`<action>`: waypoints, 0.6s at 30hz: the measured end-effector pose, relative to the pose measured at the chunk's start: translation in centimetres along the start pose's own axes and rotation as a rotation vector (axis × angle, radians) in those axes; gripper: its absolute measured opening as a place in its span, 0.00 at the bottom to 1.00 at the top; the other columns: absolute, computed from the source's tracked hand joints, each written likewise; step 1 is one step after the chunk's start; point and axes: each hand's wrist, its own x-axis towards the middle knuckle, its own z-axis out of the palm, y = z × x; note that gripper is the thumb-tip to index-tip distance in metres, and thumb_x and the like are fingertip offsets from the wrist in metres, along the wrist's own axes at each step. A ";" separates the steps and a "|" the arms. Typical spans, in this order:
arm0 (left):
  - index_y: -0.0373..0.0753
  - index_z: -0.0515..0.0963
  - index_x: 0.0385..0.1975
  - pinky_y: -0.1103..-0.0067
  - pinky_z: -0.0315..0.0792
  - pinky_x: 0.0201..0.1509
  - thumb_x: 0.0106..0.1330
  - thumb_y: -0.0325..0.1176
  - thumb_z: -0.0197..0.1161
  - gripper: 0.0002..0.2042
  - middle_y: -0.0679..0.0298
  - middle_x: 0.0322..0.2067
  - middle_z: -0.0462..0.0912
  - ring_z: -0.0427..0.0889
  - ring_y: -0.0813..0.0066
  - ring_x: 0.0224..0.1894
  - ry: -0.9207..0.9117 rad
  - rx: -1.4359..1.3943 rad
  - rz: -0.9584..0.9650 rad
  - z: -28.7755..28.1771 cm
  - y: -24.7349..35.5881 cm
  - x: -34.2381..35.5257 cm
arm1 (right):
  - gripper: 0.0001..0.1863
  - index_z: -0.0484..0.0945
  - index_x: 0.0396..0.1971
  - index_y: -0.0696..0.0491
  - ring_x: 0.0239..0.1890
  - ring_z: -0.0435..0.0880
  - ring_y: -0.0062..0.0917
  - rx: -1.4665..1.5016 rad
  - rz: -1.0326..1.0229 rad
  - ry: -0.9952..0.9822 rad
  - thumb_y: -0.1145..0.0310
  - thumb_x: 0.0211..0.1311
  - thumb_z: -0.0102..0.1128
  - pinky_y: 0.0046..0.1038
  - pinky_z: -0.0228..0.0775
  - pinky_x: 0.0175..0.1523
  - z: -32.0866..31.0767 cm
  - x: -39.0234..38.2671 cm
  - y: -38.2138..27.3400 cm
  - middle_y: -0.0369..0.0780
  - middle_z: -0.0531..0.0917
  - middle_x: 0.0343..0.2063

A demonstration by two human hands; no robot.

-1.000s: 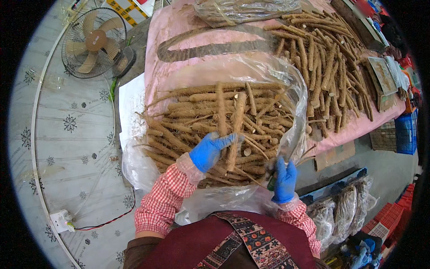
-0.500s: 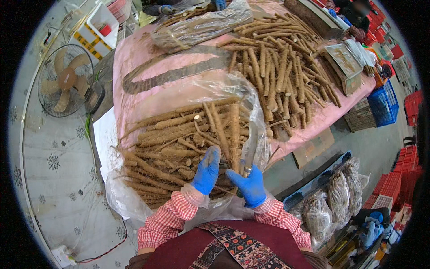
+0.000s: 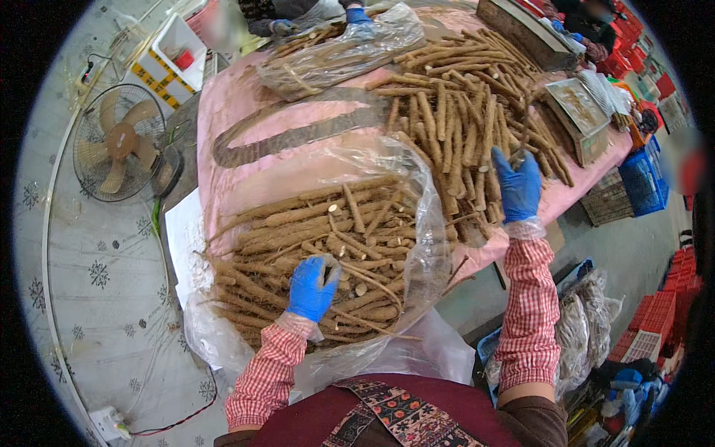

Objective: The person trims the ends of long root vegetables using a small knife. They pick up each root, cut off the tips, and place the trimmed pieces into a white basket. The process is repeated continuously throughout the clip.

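Note:
Long, hairy brown yams [image 3: 290,237] lie packed in a clear plastic bag [image 3: 423,195] in front of me, several with pale cut ends. Low over these yams, my left hand [image 3: 313,287] in a blue glove is open, its thumb apart from bent fingers and nothing seen between them. My right hand [image 3: 518,190], also gloved in blue, is stretched out over the near right edge of a loose yam pile [image 3: 477,123]. It is closed on a knife, whose narrow dark blade [image 3: 526,127] points away and blends with the yams behind.
A pink-covered table [image 3: 223,112] bears it all. At the far side, another person's gloved hand [image 3: 358,15] is at a second bag [image 3: 342,56]. A fan [image 3: 119,141] stands left; a metal-topped box [image 3: 577,112] and a blue crate [image 3: 644,179] are right. Wrapped bundles [image 3: 573,335] lie below right.
My right hand has moved far right and away from me, from the bag to the loose pile. The upright yam between my hands has left them. My left hand has shifted left and opened.

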 end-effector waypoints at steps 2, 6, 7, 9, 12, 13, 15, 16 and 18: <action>0.34 0.76 0.31 0.65 0.71 0.40 0.60 0.32 0.60 0.07 0.52 0.32 0.79 0.78 0.52 0.37 -0.032 0.059 0.016 -1.3 -0.2 -0.6 | 0.13 0.76 0.38 0.58 0.27 0.78 0.27 0.276 0.013 -0.043 0.65 0.59 0.65 0.29 0.69 0.33 -0.3 -1.0 0.4 0.42 0.81 0.27; 0.35 0.79 0.37 0.65 0.72 0.38 0.61 0.31 0.58 0.09 0.51 0.34 0.79 0.79 0.56 0.37 -0.059 -0.143 -0.130 0.6 3.4 1.4 | 0.13 0.74 0.37 0.56 0.29 0.77 0.31 0.251 -0.016 -0.282 0.61 0.63 0.58 0.33 0.69 0.34 0.8 -8.7 2.2 0.44 0.77 0.26; 0.36 0.78 0.39 0.68 0.73 0.40 0.63 0.31 0.57 0.09 0.55 0.36 0.80 0.78 0.63 0.39 -0.027 0.115 0.022 1.7 -1.1 2.0 | 0.14 0.74 0.37 0.57 0.29 0.76 0.32 0.222 0.035 -0.316 0.60 0.64 0.57 0.34 0.69 0.34 1.2 -10.6 2.1 0.45 0.77 0.26; 0.31 0.74 0.46 0.69 0.70 0.53 0.66 0.33 0.55 0.14 0.48 0.46 0.76 0.76 0.57 0.46 0.057 0.011 -0.139 1.0 -5.9 4.2 | 0.15 0.72 0.37 0.57 0.28 0.75 0.34 0.185 0.104 -0.392 0.58 0.64 0.56 0.35 0.69 0.36 1.5 -13.4 0.9 0.46 0.76 0.27; 0.34 0.71 0.54 0.65 0.67 0.58 0.67 0.47 0.51 0.24 0.44 0.52 0.73 0.73 0.50 0.54 -0.282 0.516 -0.318 -4.0 -2.0 6.0 | 0.20 0.69 0.40 0.59 0.33 0.80 0.42 0.131 0.177 -0.428 0.55 0.65 0.54 0.39 0.71 0.38 -0.1 -15.9 -0.5 0.51 0.79 0.31; 0.37 0.71 0.58 0.64 0.65 0.61 0.66 0.54 0.51 0.29 0.43 0.55 0.72 0.72 0.50 0.57 -0.538 0.651 -0.346 -6.2 2.2 6.3 | 0.20 0.70 0.39 0.58 0.33 0.80 0.42 0.121 0.226 -0.367 0.54 0.65 0.55 0.38 0.71 0.38 -0.9 -16.8 -0.1 0.51 0.78 0.31; 0.36 0.72 0.56 0.62 0.66 0.60 0.66 0.56 0.48 0.30 0.43 0.54 0.73 0.72 0.47 0.56 -0.501 0.550 -0.197 -7.3 3.9 5.8 | 0.20 0.70 0.38 0.57 0.33 0.80 0.42 0.090 0.307 -0.256 0.53 0.63 0.57 0.37 0.71 0.38 -2.3 -18.0 0.6 0.50 0.78 0.30; 0.35 0.72 0.55 0.61 0.66 0.59 0.67 0.57 0.47 0.30 0.42 0.53 0.74 0.72 0.45 0.55 -0.483 0.491 -0.130 -7.4 4.3 5.9 | 0.21 0.70 0.39 0.57 0.33 0.80 0.44 0.104 0.308 -0.147 0.52 0.63 0.58 0.39 0.71 0.38 -2.1 -18.4 2.1 0.51 0.78 0.29; 0.35 0.73 0.54 0.61 0.66 0.59 0.67 0.56 0.47 0.30 0.41 0.52 0.74 0.72 0.44 0.55 -0.556 0.585 -0.153 -8.8 6.4 6.1 | 0.23 0.70 0.42 0.58 0.37 0.81 0.45 0.130 0.444 -0.131 0.51 0.64 0.56 0.39 0.71 0.40 -2.5 -19.6 3.4 0.52 0.79 0.33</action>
